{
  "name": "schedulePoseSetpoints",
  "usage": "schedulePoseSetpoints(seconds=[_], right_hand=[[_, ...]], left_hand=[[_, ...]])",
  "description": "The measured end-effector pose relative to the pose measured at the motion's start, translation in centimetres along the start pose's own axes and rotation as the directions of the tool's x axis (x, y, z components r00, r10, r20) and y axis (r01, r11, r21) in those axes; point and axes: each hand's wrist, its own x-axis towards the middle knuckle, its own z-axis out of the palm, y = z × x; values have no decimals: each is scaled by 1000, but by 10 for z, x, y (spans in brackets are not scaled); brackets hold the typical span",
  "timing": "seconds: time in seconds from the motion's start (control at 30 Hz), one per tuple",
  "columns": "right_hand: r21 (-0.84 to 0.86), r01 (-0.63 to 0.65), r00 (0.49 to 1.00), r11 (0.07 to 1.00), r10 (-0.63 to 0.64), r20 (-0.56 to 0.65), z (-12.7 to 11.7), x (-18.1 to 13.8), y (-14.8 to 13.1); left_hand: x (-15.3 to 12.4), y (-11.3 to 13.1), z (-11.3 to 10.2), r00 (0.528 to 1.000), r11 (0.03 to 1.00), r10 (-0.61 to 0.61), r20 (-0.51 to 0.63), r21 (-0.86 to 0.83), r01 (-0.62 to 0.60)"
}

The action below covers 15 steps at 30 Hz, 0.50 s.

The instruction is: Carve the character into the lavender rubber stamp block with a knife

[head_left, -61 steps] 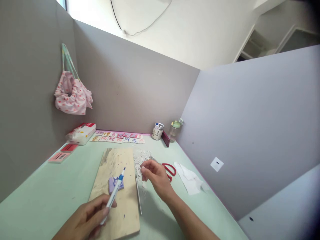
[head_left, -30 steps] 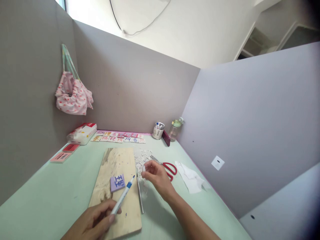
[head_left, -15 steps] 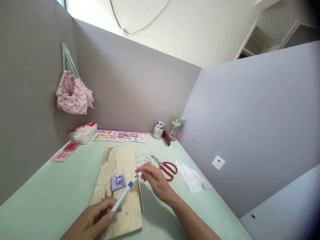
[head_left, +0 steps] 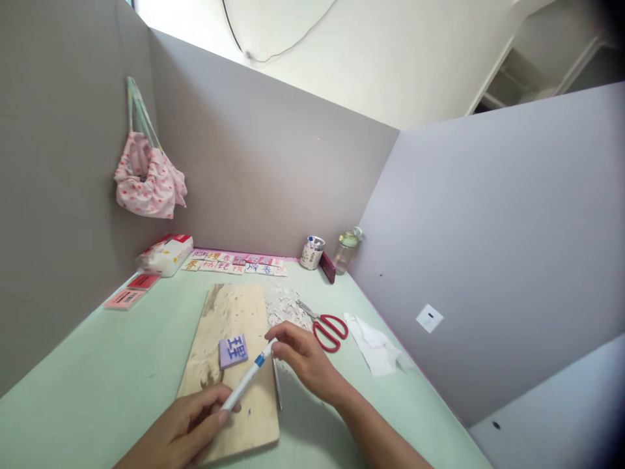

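**Two hands share one white marker (head_left: 244,385) over a wooden board (head_left: 251,426)**

The left hand (head_left: 193,420) grips the marker near its lower end, fingers closed around the barrel. It slants up and to the right, clear of the board, to a blue band near its far end. There the right hand (head_left: 305,358) has its thumb and forefinger drawn together on the white cap (head_left: 271,345); whether the cap is pushed fully home is hard to tell, as the fingertips partly cover it.

Below the pen, a purple tile (head_left: 233,351) bearing a dark blue character lies flat on the board, which rests on the pale green counter (head_left: 146,358). A thin metal tool (head_left: 278,387) lies along the board's right edge. Beyond the right hand are white scraps (head_left: 283,305), red-handled scissors (head_left: 316,316) and a crumpled white tissue (head_left: 371,345). Two rows of lettered tiles (head_left: 234,260) line the back.
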Motion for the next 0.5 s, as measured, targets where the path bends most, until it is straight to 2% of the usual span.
schedulePoseSetpoints(seconds=[0.17, 0.3, 0.5], right_hand=[[129, -91, 996, 987, 88, 31, 4, 3, 7], [193, -115, 993, 974, 111, 31, 8, 3, 7], [228, -103, 993, 968, 112, -29, 19, -1, 1]], left_hand=[[-4, -4, 0, 988, 997, 12, -156, 81, 0], [-4, -20, -2, 988, 996, -62, -143, 61, 71], [0, -24, -1, 985, 998, -58, -160, -11, 57]])
